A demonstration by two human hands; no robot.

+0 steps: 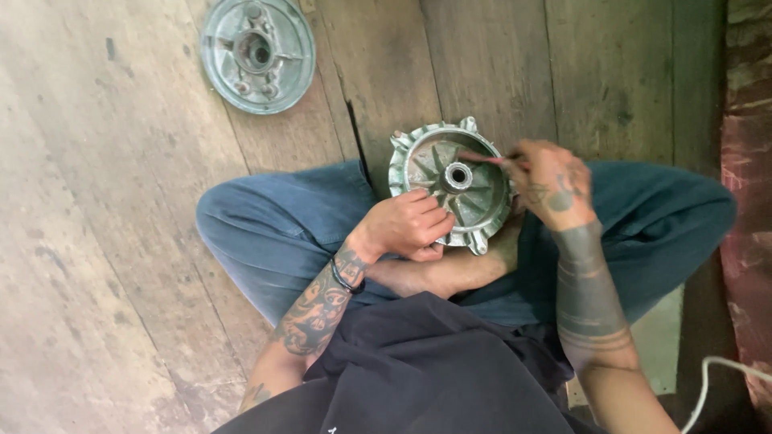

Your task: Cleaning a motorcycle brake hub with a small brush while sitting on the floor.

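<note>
My left hand (410, 225) is curled around the near rim of a round metal hub (450, 183), fingers wrapped over the edge and closed firmly on it, so the hub is steadied from the lower left side. My right hand (553, 183) is pinched shut around a thin pink tool (482, 159), which may be a small brush, though it is too small for me to be sure; its tip reaches leftward into the hollow of the hub, just above the centre hole. The hub is dull grey-green, with ribs fanning out from a bright ring in the middle and small tabs along its outer edge. It rests in my lap, tilted a little toward me, between my crossed legs in blue trousers (281, 225), with a bare foot (450, 273) just beneath it. Both forearms carry dark tattoos, and a black band (344, 277) circles my left wrist. A dark shirt (434, 370) fills the bottom of the view. I sit on a worn wooden plank floor (121, 201). Well apart from my hands, at the upper left, a second round metal plate (257, 52) lies flat on the boards, the same grey-green colour, with small parts around its centre hole. At the lower right a white cable (712, 378) curves across the edge of the view, next to a reddish patterned cloth (748, 201) along the right side.
</note>
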